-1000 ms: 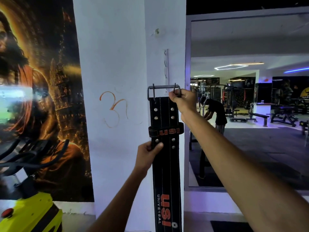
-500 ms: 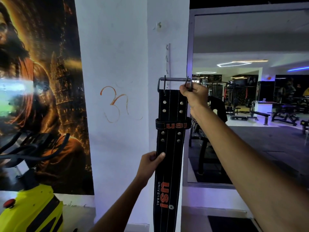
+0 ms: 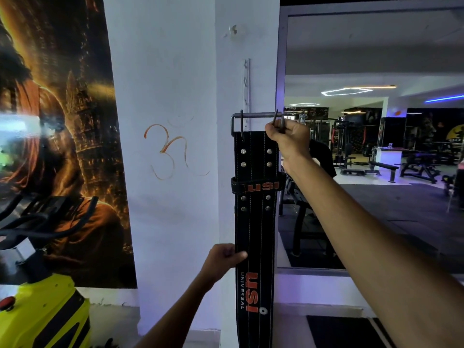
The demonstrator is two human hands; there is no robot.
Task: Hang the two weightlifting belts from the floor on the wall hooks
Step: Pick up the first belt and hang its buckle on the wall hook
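A black weightlifting belt (image 3: 254, 222) with orange lettering hangs upright in front of the white pillar. My right hand (image 3: 288, 138) grips the right end of its metal buckle (image 3: 253, 116) at the top. My left hand (image 3: 223, 259) pinches the belt's left edge lower down. A white strip of wall hooks (image 3: 246, 89) runs vertically on the pillar, and the buckle is level with the strip's lower end. Whether the buckle touches a hook I cannot tell. No second belt is in view.
The white pillar (image 3: 170, 197) stands between a large poster (image 3: 55, 146) on the left and a wall mirror (image 3: 376, 146) on the right. A yellow exercise bike (image 3: 42, 310) with black handlebars sits at lower left. A black floor mat (image 3: 344, 331) lies at lower right.
Both hands have kept their grip while the belt rose and shifted right, bringing the buckle up to the bottom of the hook strip.
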